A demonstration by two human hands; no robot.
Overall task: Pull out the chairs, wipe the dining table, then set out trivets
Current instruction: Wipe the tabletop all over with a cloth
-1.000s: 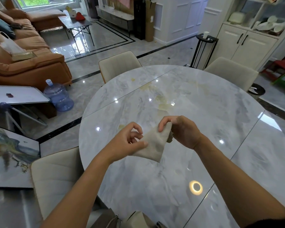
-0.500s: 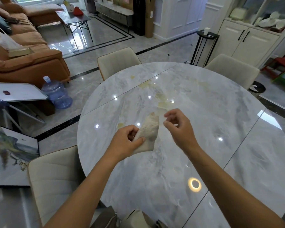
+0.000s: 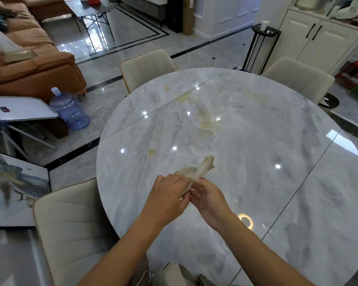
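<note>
A round grey marble dining table [image 3: 256,162] fills the view, with yellowish stains [image 3: 207,122] near its middle and far left. Above its near part I hold a beige wiping cloth [image 3: 198,171], bunched and pointing away from me. My left hand [image 3: 167,200] grips the cloth's near end. My right hand [image 3: 210,201] meets it there, fingers closed on the same end. Cream upholstered chairs stand at the table: one at the near left [image 3: 70,228], one at the far left [image 3: 147,67], one at the far right [image 3: 298,77].
An orange sofa [image 3: 29,65] and a blue water jug [image 3: 70,110] sit to the left. A white board [image 3: 23,108] on a stand and a framed painting [image 3: 12,188] lie nearer. A black side stand [image 3: 262,42] and white cabinets [image 3: 318,40] are behind the table.
The cloth went from spread between both hands to bunched up. My right hand let go of its far corner and came back to the near end beside my left hand.
</note>
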